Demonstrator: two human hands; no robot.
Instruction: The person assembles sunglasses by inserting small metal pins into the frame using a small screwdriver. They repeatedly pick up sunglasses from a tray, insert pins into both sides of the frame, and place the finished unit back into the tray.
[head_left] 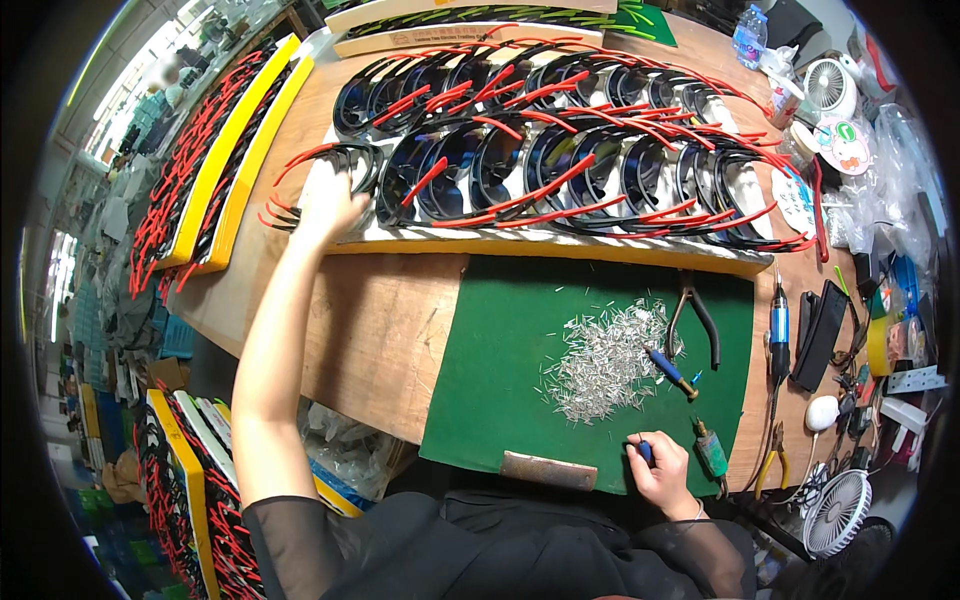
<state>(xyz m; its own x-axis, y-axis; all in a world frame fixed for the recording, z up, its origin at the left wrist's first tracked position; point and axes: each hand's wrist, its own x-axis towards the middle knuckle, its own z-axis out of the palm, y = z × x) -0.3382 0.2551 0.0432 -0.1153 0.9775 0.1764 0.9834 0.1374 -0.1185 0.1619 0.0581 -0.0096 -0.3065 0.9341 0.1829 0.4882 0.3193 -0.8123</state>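
1. Right hand [662, 468] rests near, on the green mat [500, 360], fingers closed on a small blue tool [645, 452].
2. Left hand [328, 205] reaches far left; fingers spread on red-armed glasses [340, 160].
3. Pulling one pair could snag the others and drag them.

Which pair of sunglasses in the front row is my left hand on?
The left hand rests on the leftmost pair of sunglasses in the front row, black-framed with red temples, at the row's end; the other pairs stretch away to its right, untouched.

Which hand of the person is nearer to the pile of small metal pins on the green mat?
Right. The right hand rests on the green mat just below the pile of metal pins, holding a small blue tool. The left hand is far up-left, on the sunglasses.
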